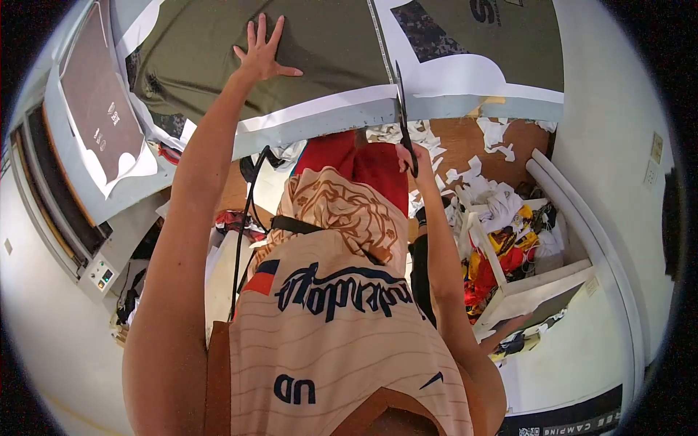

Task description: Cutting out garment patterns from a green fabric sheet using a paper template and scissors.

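Observation:
My left hand (266, 57) lies flat with its fingers spread on a dark olive printed fabric panel (334, 51), which shows soft wrinkles around it. In my right hand (419, 157) is a pair of dark scissors (402, 109), their blades pointing away from me across the table's near edge. The blade tips are at the white margin beside a narrow marked strip (380, 36) that runs between two panels. To the right lies a second olive panel (527, 43) with a camouflage patch. How far the blades are apart is hard to make out.
A separate brown-grey cut piece (102, 116) lies on the light blue table (305, 123) at the left. White scraps (494, 134) litter the floor. A white crate (534, 287) of colourful cloth stands at my right, beside long pale rolls (582, 211). Black cable (243, 225) hangs near my waist.

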